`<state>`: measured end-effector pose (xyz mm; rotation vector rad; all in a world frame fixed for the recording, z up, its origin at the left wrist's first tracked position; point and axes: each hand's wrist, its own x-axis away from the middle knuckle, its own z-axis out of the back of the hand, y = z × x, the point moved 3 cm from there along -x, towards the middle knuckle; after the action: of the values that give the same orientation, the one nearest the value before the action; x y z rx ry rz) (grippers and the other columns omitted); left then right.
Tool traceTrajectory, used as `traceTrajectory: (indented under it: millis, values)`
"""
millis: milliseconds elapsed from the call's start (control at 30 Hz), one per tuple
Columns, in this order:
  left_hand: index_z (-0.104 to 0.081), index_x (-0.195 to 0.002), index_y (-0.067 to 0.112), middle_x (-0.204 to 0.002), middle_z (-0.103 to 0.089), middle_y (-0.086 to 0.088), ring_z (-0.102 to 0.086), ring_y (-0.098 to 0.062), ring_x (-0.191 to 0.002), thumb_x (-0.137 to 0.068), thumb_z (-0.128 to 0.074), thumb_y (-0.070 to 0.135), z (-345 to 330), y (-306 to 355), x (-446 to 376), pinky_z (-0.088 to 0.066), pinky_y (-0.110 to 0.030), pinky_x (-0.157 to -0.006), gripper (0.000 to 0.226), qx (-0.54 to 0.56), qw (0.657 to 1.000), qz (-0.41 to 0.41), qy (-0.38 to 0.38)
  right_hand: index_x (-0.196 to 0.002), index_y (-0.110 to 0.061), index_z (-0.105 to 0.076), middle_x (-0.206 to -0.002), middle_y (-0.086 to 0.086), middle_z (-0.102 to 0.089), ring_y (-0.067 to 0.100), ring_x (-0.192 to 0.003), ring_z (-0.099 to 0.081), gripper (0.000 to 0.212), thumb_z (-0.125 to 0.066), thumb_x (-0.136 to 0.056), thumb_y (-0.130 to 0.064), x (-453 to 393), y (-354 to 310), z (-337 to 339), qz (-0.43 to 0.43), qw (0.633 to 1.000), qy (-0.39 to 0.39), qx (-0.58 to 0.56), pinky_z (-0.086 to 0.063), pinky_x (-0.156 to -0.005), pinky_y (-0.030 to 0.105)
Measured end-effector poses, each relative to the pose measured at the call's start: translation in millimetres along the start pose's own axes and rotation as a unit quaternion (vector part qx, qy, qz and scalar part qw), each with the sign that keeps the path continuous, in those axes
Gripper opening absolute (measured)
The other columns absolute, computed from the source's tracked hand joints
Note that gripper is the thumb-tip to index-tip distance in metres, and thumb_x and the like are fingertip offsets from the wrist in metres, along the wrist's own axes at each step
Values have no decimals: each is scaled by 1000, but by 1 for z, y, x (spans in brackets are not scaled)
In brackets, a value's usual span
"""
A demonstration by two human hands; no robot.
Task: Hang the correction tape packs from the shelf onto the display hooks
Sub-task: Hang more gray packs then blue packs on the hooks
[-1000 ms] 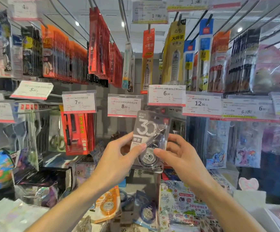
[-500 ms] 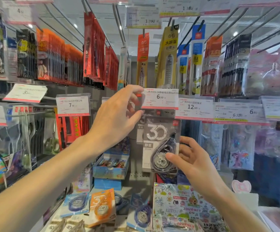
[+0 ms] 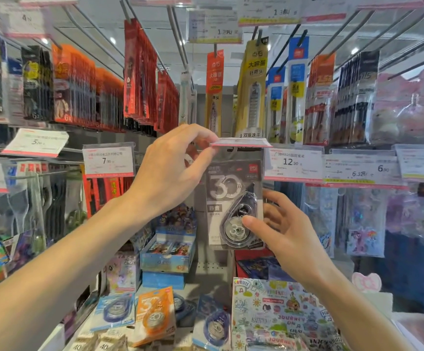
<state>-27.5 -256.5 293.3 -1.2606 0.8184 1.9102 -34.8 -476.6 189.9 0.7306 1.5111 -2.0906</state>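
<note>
The grey correction tape pack (image 3: 233, 203) hangs upright just under the flipped-up price tag (image 3: 240, 142), its top edge at the hook; whether the hook has passed through its hanging hole cannot be told. The right hand (image 3: 285, 231) pinches the pack's lower right edge, thumb on the front of the clear blister, fingers curled behind. The left hand (image 3: 170, 173) pinches the tag's left end between fingertips and thumb. A second ago both hands held the pack lower down; half a second ago the tag still faced forward, and it is now tilted flat, edge-on. The hook is thus exposed, so threading appears imminent. On the shelf below lie more packs, orange (image 3: 155, 315) and blue (image 3: 115, 310), still to be hung.
</note>
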Motion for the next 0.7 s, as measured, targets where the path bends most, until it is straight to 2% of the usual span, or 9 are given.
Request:
traceTrajectory:
  millis: [100, 233, 333, 433, 500, 600, 667, 700]
  values:
    - [-70, -111, 25, -97, -69, 11, -65, -10, -89, -100, -64, 26, 1, -1, 1, -56, -38, -78, 13, -3, 1000, 2, -2, -138, -34, -54, -109, -11, -79, 10, -103, -75, 48, -74, -93, -31, -2, -3, -1, 7, 1000, 6, 2, -56, -99, 41]
    - [-69, -113, 25, -98, -69, 13, -66, -10, -90, -100, -64, 26, 3, -3, 3, -56, -35, -78, 14, 0, 1000, 9, -4, -129, -41, -56, -102, -11, -79, 9, -96, -75, 41, -73, -94, -31, -2, -3, 0, 12, 1000, 26, 4, -56, -92, 35]
    - [-69, -115, 25, -98, -69, 16, -66, -9, -90, -100, -64, 26, 2, -5, 5, -55, -25, -75, 16, 9, 1000, 18, -5, -141, -33, -50, -99, -12, -79, 8, -94, -76, 53, -74, -93, -32, -4, 4, -1, -2, 1000, 29, -4, -58, -92, 38]
    - [-69, -115, 25, -98, -69, 18, -67, -7, -90, -99, -66, 25, -1, -10, 17, -55, -20, -70, 17, 35, 999, 40, 9, -148, -37, -41, -89, -24, -73, 1, -72, -69, 64, -73, -93, -37, -8, 12, -3, 2, 999, 48, 20, -55, -72, 20]
    - [-69, -113, 25, -97, -71, 18, -68, -8, -90, -98, -67, 24, -9, -18, 34, -57, -25, -73, 15, 68, 995, 73, 22, -150, -44, -36, -93, -28, -66, 0, -66, -63, 68, -72, -93, -40, -11, 17, -5, 3, 997, 69, 44, -53, -69, 16]
    - [-70, -107, 28, -93, -72, 16, -68, -8, -88, -97, -68, 25, -34, -34, 68, -56, -29, -74, 11, 106, 985, 138, 7, -154, -53, -32, -104, -27, -63, -4, -85, -66, 71, -69, -94, -47, -16, 27, -10, -3, 993, 83, 88, -53, -70, 11]
    - [-66, -110, 33, -98, -70, 16, -66, -3, -92, -97, -68, 28, -56, -45, 85, -53, -21, -74, 14, 119, 977, 174, -17, -155, -54, -30, -110, -34, -64, -5, -93, -66, 71, -68, -95, -48, -20, 34, -14, -7, 992, 87, 90, -51, -71, 5]
    - [-63, -116, 35, -105, -69, 17, -63, 4, -96, -98, -66, 31, -67, -50, 91, -49, -14, -77, 19, 111, 975, 189, -32, -156, -55, -28, -122, -33, -63, -4, -99, -65, 71, -66, -96, -50, -23, 37, -16, -9, 991, 89, 96, -50, -71, 4]
